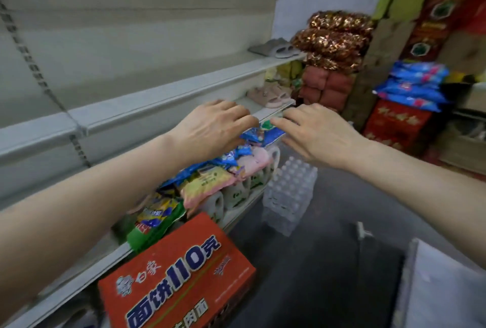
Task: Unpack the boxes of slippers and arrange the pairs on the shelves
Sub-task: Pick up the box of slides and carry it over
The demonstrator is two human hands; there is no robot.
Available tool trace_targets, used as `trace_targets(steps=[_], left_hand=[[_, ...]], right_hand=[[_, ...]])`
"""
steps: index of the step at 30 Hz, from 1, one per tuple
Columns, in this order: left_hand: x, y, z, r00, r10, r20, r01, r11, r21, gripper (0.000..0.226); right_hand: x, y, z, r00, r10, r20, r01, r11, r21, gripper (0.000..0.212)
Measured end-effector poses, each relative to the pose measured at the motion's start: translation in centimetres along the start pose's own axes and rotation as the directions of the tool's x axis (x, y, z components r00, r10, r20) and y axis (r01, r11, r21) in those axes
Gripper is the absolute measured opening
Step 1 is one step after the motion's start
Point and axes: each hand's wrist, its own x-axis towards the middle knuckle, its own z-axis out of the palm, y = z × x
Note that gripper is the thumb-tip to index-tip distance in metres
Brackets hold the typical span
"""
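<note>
A grey pair of slippers (276, 48) lies on the upper shelf (184, 77) near its right end. A pink pair (272, 95) lies one shelf lower (263, 110), also at the right end. Both my hands reach forward side by side at the front edge of that lower shelf, short of the pink pair. My left hand (214, 127) has its fingers loosely bent over a blue packet (263, 134), and I see nothing held in it. The fingers of my right hand (315, 131) stretch out, tips by the shelf edge, and hold nothing.
Snack bags (205, 180) and white jugs (234, 193) fill the shelf below my hands. A red noodle carton (184, 275) stands at the bottom. A wrapped pack of water bottles (292, 191) sits on the dark floor. Stacked sacks and boxes (334, 59) line the far end.
</note>
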Motion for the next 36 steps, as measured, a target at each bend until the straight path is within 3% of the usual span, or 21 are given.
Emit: trace_targets(steps=[6,12,20,36], left_hand=[[13.5,1.1,7.6,0.996,0.073,-0.057,-0.077,0.995,-0.057,0.038],[26.1,2.3,16.4,0.982,0.145,-0.118,-0.162,0.975,-0.155,0.039],[43.1,0.0,28.7,0.95,0.179,-0.254,-0.238,0.944,-0.226,0.039],[78.4,1.3,50.6,0.894,0.303,-0.329,-0.408,0.853,-0.325,0.043]], right_hand=[[-5.8,10.4,5.3,0.984,0.127,0.122,-0.127,0.992,-0.007,0.045],[-11.7,19.8,11.9,0.944,0.273,0.185,-0.271,0.962,-0.039,0.039],[-14.8,34.7,22.1,0.888,0.377,0.263,-0.359,0.926,-0.117,0.04],[-23.5,64.1,41.2,0.792,0.525,0.311,-0.469,0.85,-0.239,0.042]])
